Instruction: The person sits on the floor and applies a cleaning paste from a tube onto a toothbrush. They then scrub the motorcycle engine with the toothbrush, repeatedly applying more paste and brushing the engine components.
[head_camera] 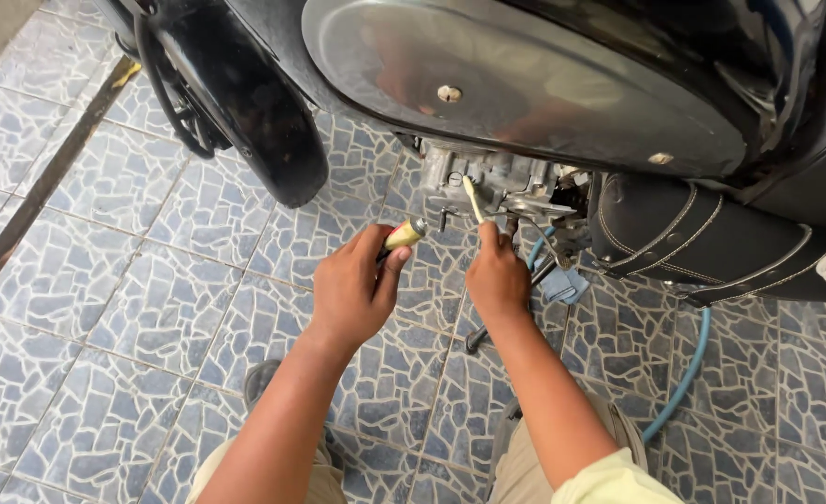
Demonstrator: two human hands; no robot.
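A motorcycle stands over me, its chrome side cover (pixel 525 84) above a dirty metal engine block (pixel 488 182). My left hand (pixel 352 289) is closed around a small yellowish tool handle with a metal tip (pixel 404 233), held just left of the engine. My right hand (pixel 495 275) pinches a thin pale stick (pixel 472 198) whose upper end touches the engine block. Both hands hover above the tiled floor, close under the engine.
A black front fender and tyre (pixel 254 112) hang at upper left. A black leather saddlebag (pixel 702 238) sits at right. A blue hose (pixel 688 369) curves over the stone-patterned tile floor (pixel 105 280). My knees and shoe show at the bottom.
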